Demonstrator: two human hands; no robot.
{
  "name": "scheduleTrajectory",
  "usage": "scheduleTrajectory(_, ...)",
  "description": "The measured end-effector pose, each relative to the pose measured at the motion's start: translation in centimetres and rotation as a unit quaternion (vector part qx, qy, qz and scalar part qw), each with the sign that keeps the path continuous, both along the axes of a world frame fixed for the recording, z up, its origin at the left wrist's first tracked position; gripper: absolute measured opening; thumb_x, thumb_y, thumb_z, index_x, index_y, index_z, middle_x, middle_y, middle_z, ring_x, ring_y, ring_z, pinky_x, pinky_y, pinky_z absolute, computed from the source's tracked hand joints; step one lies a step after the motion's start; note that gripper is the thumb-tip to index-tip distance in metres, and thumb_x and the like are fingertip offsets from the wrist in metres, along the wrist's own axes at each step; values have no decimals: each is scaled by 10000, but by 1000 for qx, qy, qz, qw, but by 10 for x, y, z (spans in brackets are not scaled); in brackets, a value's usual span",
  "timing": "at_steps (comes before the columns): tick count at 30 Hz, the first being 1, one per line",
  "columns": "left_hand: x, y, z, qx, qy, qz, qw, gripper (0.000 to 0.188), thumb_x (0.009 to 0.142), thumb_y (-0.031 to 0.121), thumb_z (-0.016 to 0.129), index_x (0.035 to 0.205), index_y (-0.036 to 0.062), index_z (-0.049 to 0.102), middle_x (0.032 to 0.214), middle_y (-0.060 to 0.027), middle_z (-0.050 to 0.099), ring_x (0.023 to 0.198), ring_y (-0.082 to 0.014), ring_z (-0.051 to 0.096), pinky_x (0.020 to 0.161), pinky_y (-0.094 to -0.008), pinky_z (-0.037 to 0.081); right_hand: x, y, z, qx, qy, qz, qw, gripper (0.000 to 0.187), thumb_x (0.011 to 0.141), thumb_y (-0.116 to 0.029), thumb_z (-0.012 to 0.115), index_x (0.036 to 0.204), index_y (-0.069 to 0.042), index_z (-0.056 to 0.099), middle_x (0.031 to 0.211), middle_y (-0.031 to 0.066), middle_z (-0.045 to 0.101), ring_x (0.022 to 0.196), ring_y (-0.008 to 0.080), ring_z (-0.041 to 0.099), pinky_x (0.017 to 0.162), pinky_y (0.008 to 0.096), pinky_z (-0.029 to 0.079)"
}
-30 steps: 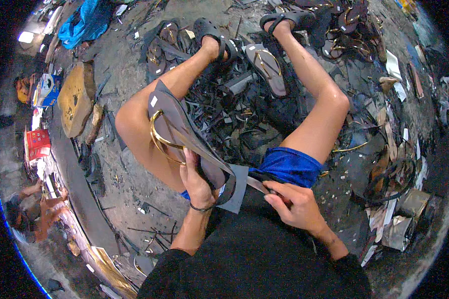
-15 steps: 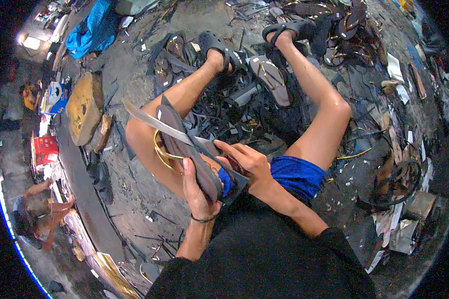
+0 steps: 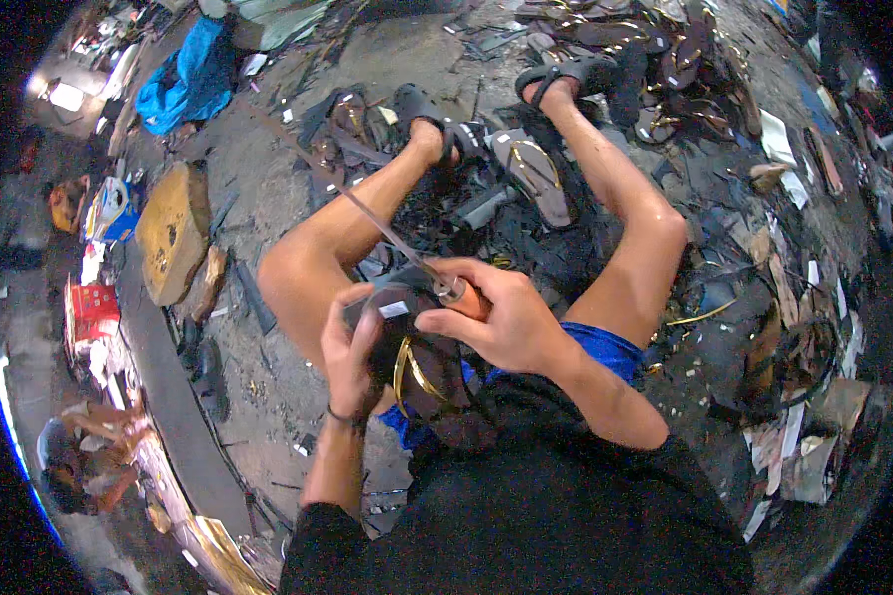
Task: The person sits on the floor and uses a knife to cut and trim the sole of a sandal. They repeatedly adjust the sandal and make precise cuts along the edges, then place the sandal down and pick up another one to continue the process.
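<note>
Grey floor (image 3: 258,407) spreads beneath the seated person, littered with dark offcuts (image 3: 481,210); a wooden slab (image 3: 172,233) lies to the left and a pair-less pale-edged sandal rests between the feet. Above the lap, near the middle, is the dark sandal (image 3: 442,372) being held. It looks light, bendy and not fragile, best taken by the sole's edges, clear of the gold strap (image 3: 401,372). The left hand (image 3: 352,337) pinches its far end by the white label (image 3: 394,309), thumb over the face. The right hand (image 3: 501,317) is wrapped around the wooden handle (image 3: 471,303) of a long knife (image 3: 392,236); that seems thin-bladed and safest held there. The sandal's long axis runs from far left to near right (toe or heel first, I cannot tell), while the blade points far left. Whether they touch is unclear.
</note>
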State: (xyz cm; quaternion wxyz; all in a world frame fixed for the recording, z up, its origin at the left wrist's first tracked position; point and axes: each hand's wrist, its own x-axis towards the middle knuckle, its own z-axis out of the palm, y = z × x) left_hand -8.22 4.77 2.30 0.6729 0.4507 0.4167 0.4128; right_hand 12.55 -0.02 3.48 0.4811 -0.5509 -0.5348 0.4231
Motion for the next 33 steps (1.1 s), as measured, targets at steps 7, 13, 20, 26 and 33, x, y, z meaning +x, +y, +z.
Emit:
scheduleTrajectory(7,-27,29,44,-91,8,106,990,238,1027,302,528,1073,82,606,1027,-41,666,872,-130,654,781,-307,558,12,-102,-11,50,-113,-38,992,268,872,-130,719,1111,-11,694,953,144,716,775,259,685,670,340,550)
scheduleTrajectory(13,-16,5,53,-202,-45,114,972,287,1027,342,510,1151,89,570,1088,-58,644,955,-155,641,864,-329,545,-2,-135,-33,-26,-40,5,999,330,796,-155,801,1085,-28,706,917,113,724,640,198,664,584,301,533)
scheduleTrajectory(20,-13,4,49,-59,13,46,997,280,984,258,614,1185,78,539,1024,-22,631,925,-112,605,832,-273,506,2,-91,-4,54,-146,-78,985,330,804,-170,794,1081,-17,699,964,132,728,718,255,691,634,334,561)
scheduleTrajectory(26,-7,8,53,22,159,-56,986,312,900,262,699,1047,26,557,870,16,612,773,-66,537,713,-229,433,25,-50,24,31,-165,-42,985,289,835,-237,771,1065,-69,715,867,110,724,680,248,689,608,333,560)
scheduleTrajectory(33,-11,10,45,24,122,-103,987,295,932,282,663,1086,68,531,931,10,624,848,-102,566,752,-287,460,64,-47,62,-20,-160,69,984,323,846,-238,767,1115,-72,706,807,101,708,644,230,680,586,325,553)
